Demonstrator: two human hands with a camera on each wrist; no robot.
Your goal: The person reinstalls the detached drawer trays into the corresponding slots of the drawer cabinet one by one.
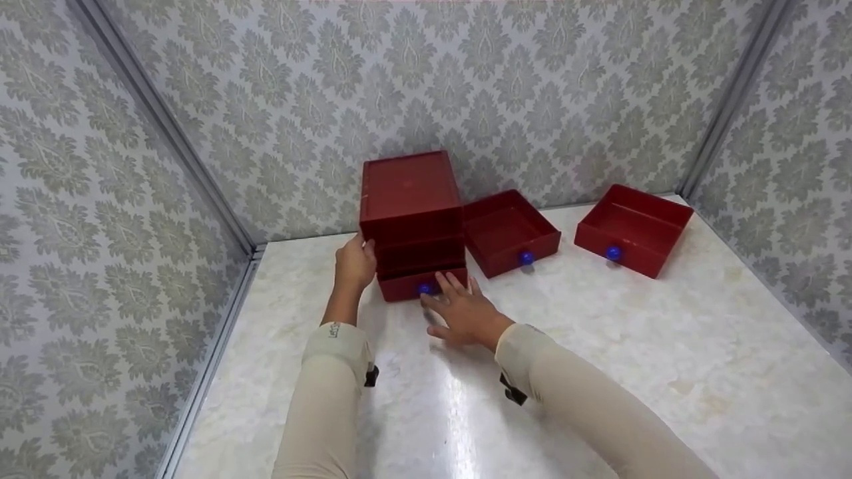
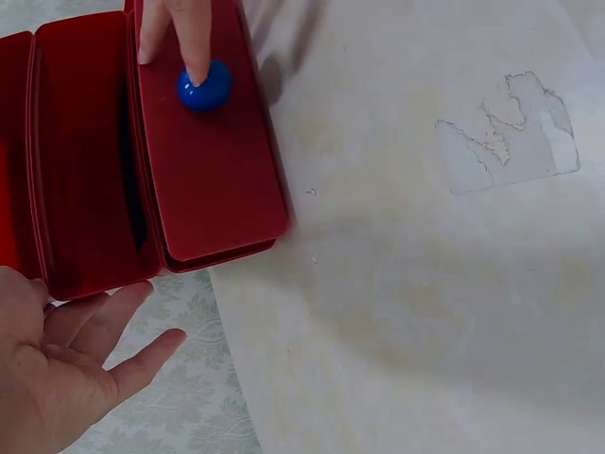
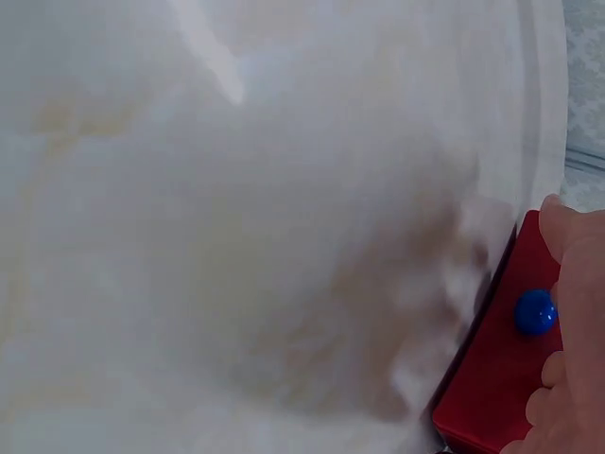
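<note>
A red cabinet stands against the back wall, its upper slots without drawers. Low in it sits a red drawer with a round blue knob, its front slightly proud of the frame. My left hand rests against the cabinet's left side; in the left wrist view its fingers look fairly straight along that side. With outstretched fingers my right hand touches the drawer front. One of its fingertips meets the knob in the left wrist view. The right wrist view shows only part of the right hand beside the knob.
Right of the cabinet lies one loose red drawer, close against it. Another red drawer lies farther right, near the corner. Both have blue knobs. The pale marbled table meets patterned walls at the back and sides.
</note>
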